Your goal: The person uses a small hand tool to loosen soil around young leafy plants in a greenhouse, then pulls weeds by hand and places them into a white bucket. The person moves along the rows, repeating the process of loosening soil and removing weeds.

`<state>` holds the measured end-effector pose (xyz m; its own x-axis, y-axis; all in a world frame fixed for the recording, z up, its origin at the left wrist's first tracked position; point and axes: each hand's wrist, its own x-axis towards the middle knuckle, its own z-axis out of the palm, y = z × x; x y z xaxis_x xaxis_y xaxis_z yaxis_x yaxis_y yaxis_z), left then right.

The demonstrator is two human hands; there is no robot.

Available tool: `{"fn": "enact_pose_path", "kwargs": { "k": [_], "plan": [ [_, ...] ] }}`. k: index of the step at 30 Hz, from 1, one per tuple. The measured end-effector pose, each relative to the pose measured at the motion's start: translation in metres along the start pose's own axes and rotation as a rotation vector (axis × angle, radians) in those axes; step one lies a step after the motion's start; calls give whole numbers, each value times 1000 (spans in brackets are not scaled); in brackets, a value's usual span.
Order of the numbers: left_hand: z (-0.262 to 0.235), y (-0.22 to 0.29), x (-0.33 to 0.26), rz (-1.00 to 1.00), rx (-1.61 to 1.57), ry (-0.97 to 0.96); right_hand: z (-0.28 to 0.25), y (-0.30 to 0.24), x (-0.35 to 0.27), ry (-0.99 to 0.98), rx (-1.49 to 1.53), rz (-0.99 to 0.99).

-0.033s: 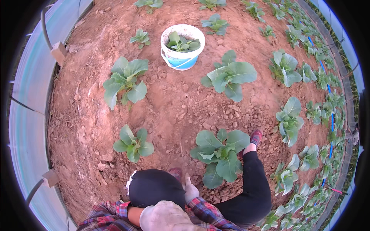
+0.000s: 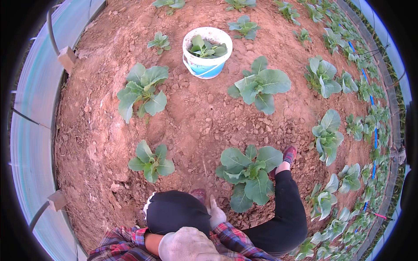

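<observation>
Head view: your gloved right hand (image 2: 216, 213) rests open, empty, beside the leafy plant (image 2: 249, 174); left hand (image 2: 185, 244), unclear. Grasp low.

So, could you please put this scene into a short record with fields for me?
setting: red-brown soil bed with rows of leafy green plants
left hand: gloved, low over the lap, grip unclear
right hand: gloved, fingers extended, beside the bent knee, nothing seen in it
nearest plant: rooted, just right of the right hand
bucket: white and blue, upright, holds cut green leaves
right shoe: planted beside the nearest plant
</observation>
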<state>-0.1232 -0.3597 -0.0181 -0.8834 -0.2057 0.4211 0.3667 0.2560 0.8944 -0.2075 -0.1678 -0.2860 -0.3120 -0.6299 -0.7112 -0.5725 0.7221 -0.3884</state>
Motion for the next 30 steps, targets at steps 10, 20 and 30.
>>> {"fn": "enact_pose_path", "kwargs": {
  "k": [10, 20, 30],
  "plan": [
    [8, 3, -1, 2, 60, 51, -80, -27, 88, 528, 355, -102],
    [8, -5, 0, -45, 27, 100, -48, -21, 77, 341, 319, -67],
    [11, -10, 11, -45, 56, 123, -127, -81, 231, 429, 53, -80]
  ]
}}
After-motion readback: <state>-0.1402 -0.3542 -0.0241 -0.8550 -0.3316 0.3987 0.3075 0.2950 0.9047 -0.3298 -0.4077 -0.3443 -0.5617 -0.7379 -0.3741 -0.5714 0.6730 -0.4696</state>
